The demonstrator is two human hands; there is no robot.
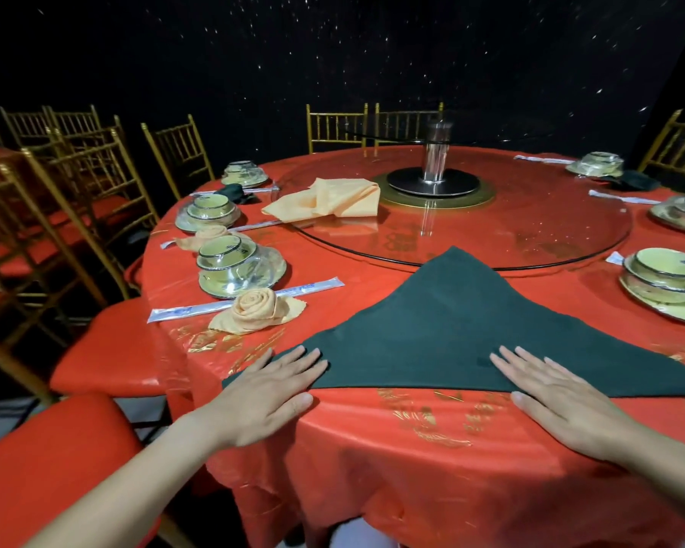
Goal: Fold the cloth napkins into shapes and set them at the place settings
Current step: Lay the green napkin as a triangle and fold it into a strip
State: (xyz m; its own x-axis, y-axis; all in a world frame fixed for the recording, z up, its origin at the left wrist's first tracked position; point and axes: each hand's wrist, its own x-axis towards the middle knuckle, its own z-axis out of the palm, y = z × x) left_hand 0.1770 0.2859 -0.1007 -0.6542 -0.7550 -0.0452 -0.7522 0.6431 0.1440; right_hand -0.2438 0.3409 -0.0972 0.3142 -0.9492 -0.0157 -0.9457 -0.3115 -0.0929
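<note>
A dark green napkin [443, 322] lies folded into a flat triangle on the red tablecloth [372, 448], its long edge toward me and its tip at the glass turntable. My left hand [265, 393] presses flat on its left corner, fingers straight. My right hand [558, 397] lies flat on the long edge toward the right. A peach napkin rolled into a rose [254, 310] sits beside the nearest left place setting [234, 270]. A loose peach napkin [325, 201] lies crumpled on the turntable.
A glass turntable [530, 231] on a metal stand [434, 168] fills the table's middle. Wrapped bowl-and-plate settings [665, 282] and wrapped chopsticks [246, 298] ring the edge. Another peach rose [210, 235] and dark napkins [234, 191] lie farther left. Gold chairs [56, 199] surround the table.
</note>
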